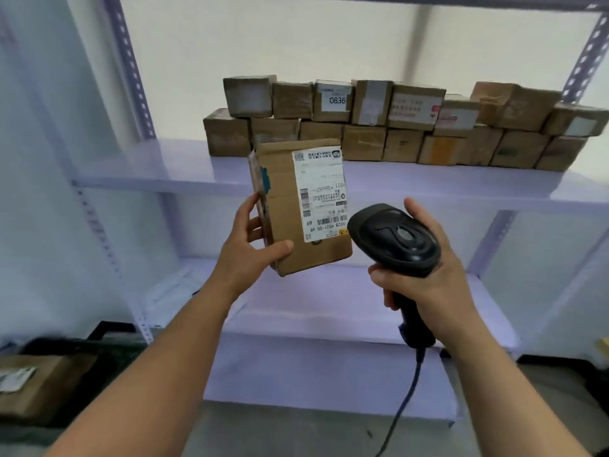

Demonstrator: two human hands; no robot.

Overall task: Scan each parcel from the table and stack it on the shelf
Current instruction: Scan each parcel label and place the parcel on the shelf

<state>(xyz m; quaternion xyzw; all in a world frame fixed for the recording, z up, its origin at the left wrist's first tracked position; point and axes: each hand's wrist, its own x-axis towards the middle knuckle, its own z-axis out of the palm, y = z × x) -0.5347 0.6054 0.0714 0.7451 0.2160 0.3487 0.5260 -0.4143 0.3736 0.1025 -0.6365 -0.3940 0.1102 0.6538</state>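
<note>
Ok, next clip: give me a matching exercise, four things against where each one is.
Things:
1 scanner
2 labelled parcel
3 0836 box
4 blurred parcel

Places:
a top row of the stack on the shelf
b in the left hand
c low at the left edge of view, off the shelf
d in the right hand

Pairs: 1-d, 2-b, 3-a, 4-c.

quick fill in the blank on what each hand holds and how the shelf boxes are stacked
The left hand holds up a labelled cardboard ____.
The right hand grips a black barcode ____.
The boxes on the shelf are stacked ____ rows high.
Missing: parcel; scanner; two.
</note>
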